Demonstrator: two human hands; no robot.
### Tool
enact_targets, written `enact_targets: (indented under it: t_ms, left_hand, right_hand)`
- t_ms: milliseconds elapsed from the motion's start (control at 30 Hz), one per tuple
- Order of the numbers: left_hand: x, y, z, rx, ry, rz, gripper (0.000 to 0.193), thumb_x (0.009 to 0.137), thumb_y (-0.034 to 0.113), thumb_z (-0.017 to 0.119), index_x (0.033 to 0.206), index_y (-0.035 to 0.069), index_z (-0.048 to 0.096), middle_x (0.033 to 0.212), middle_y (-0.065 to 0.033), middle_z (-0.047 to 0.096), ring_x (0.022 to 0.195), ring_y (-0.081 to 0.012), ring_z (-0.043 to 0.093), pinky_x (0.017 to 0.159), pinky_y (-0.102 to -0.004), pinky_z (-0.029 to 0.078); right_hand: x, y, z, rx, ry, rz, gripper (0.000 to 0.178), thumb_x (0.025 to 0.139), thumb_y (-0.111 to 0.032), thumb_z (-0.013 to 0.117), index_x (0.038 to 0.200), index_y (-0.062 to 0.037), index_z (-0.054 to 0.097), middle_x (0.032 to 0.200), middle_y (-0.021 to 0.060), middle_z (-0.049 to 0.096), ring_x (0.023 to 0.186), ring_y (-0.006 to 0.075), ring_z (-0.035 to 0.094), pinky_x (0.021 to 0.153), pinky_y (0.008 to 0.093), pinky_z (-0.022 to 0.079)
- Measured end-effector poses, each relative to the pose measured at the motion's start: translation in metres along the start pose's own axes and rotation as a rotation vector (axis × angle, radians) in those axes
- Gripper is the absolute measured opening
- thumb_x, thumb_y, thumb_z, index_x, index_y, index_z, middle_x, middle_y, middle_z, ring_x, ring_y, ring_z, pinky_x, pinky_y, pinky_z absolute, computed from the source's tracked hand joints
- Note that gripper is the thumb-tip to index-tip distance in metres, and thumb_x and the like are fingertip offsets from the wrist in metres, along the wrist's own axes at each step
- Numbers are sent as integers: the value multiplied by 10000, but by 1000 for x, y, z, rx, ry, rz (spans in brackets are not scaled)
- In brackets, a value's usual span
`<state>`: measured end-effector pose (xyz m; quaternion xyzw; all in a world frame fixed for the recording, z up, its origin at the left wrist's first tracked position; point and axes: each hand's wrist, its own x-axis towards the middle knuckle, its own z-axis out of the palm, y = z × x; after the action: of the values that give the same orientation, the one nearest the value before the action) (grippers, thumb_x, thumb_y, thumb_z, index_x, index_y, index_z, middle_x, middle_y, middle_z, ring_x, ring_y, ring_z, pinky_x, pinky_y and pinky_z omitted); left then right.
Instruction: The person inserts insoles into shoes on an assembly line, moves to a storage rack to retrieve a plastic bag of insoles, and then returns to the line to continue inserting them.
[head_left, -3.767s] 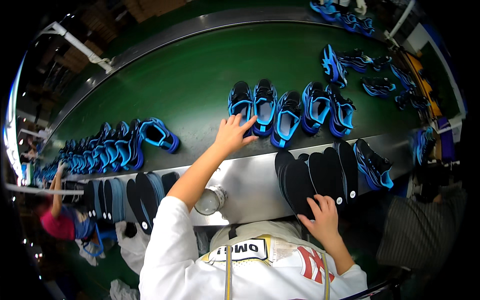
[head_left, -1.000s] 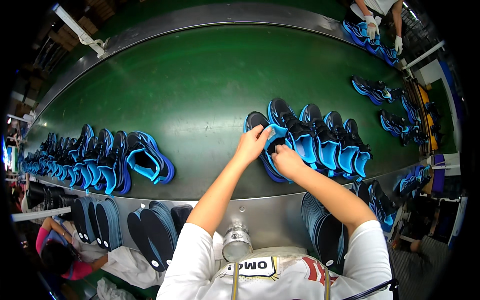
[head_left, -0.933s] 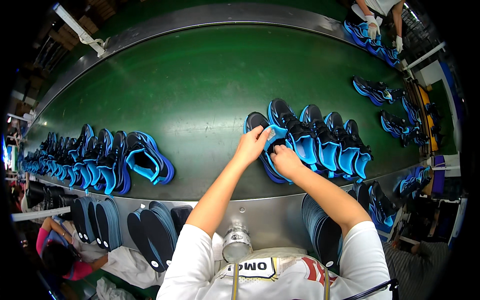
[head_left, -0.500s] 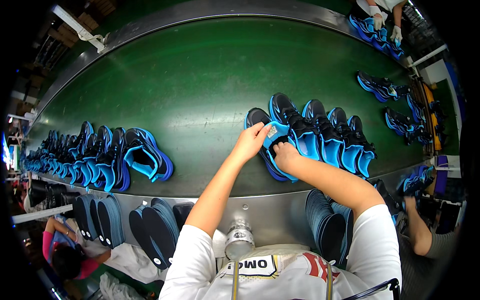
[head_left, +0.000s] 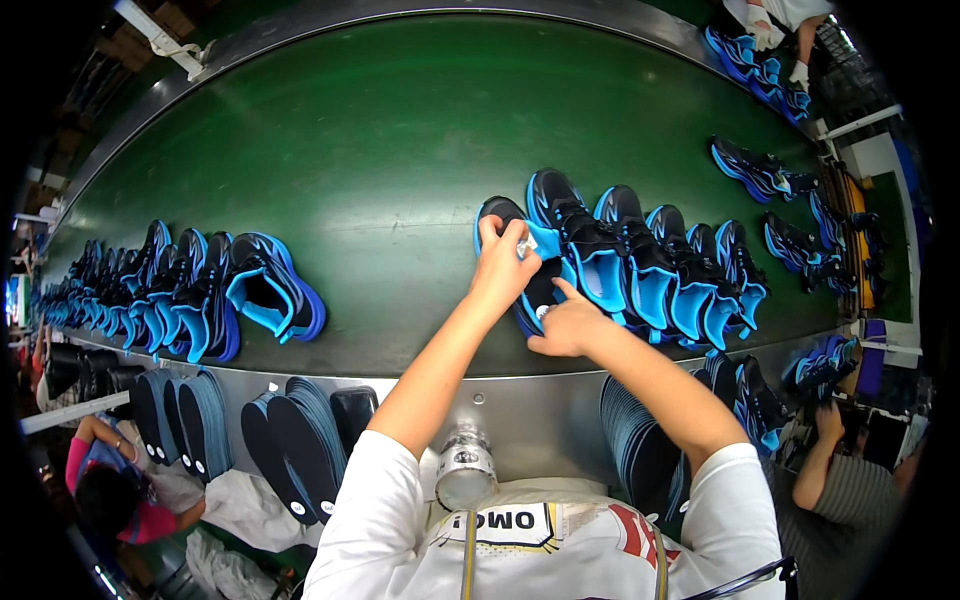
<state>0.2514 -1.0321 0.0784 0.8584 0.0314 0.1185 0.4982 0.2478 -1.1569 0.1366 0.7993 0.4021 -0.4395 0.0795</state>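
A black and blue sneaker [head_left: 497,207] lies on the green belt with its toe pointing away from me. My left hand [head_left: 503,265] pinches its light blue tongue, lifting it back from the opening. Inside the shoe a dark insole shows, with a white round mark [head_left: 543,311] at its heel end. My right hand [head_left: 572,325] is at the heel collar, thumb and forefinger spread apart and the other fingers curled under. Just right of this shoe stands a row of similar sneakers [head_left: 603,275], side by side with light blue linings.
Left on the green belt [head_left: 400,150] runs a long row of sneakers [head_left: 275,290]. Stacked insoles [head_left: 305,430] stand along the metal edge [head_left: 540,385], with more insoles [head_left: 635,430] at right. Co-workers' gloved hands [head_left: 765,35] handle shoes at the far right; another person [head_left: 840,460] sits nearby.
My right hand has come out of the shoe opening to the heel collar, its thumb and forefinger now spread. My left hand still holds the tongue. The shoes have shifted slightly leftward in view.
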Motion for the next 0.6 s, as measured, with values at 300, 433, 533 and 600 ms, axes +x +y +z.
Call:
enact_targets:
  t_ms: [300, 433, 533, 600]
  left_hand:
    - [-36, 17, -25, -142, -219, 43, 333, 625, -12, 636, 841, 41, 387, 952, -166, 359, 886, -361, 430, 771, -357, 391]
    - [-67, 31, -43, -39, -128, 49, 272, 642, 13, 645, 813, 39, 435, 985, -192, 403, 953, -342, 437, 771, -347, 395]
    - [-49, 18, -57, 110, -101, 158, 238, 677, 7, 616, 827, 33, 434, 950, -195, 408, 954, -363, 435, 772, -364, 397]
    - [-32, -2, -75, 275, -123, 167, 222, 710, 8, 578, 880, 31, 437, 973, -203, 411, 992, -391, 413, 781, -398, 401]
  right_hand:
    - [-75, -31, 81, 239, 798, 242, 176, 698, -181, 588, 841, -85, 622, 818, 88, 487, 799, 243, 482, 636, 349, 369]
    - [-75, -48, 103, 319, 777, 157, 235, 723, -181, 566, 939, -91, 592, 812, 98, 522, 780, 255, 513, 647, 355, 386]
    - [-73, -52, 94, 278, 842, 72, 348, 748, -140, 524, 1088, -71, 499, 1005, 146, 517, 913, 273, 502, 750, 370, 389]
    - [-86, -56, 73, 259, 886, -1, 380, 745, -116, 511, 1119, -64, 472, 1063, 160, 489, 962, 289, 483, 801, 384, 374]
